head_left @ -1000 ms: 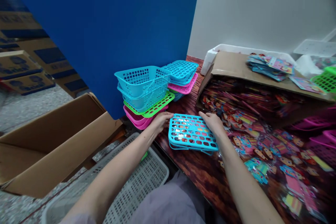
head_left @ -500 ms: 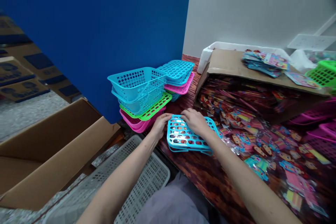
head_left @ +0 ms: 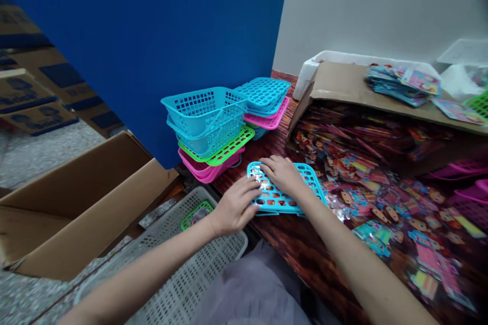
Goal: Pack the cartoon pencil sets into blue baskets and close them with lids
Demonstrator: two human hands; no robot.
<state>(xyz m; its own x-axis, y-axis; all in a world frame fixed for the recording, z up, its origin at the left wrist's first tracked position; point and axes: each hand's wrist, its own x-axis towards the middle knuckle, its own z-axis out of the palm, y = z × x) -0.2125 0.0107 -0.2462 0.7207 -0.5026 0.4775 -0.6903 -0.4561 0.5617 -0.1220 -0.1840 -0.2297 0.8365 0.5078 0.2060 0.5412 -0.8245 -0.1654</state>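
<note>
A blue plastic basket with a perforated lid (head_left: 313, 179) sits at the near edge of the wood-patterned table; shiny contents show through the lid's holes. My right hand (head_left: 282, 176) rests across the top of the lid, palm down and fingers extended. At the lid's left side is my left hand (head_left: 237, 205), its stretched fingers touching the surface and its thumb apart. Behind them stand stacked blue baskets (head_left: 208, 122) on a green lid (head_left: 232, 148) and a pile of pink lids (head_left: 206, 171). More blue lids (head_left: 265, 94) lie stacked farther back.
A cardboard box (head_left: 343, 81) lies on its side, spilling many printed packets (head_left: 377, 198) over the table. A light grey crate (head_left: 198, 269) below holds a green basket (head_left: 197, 215). An open carton (head_left: 87, 213) stands at left, beside a blue panel (head_left: 152, 25).
My left hand has shifted from the lid's far left corner toward me, onto its left side. My right hand stays on the lid. The green basket in the crate has come into sight.
</note>
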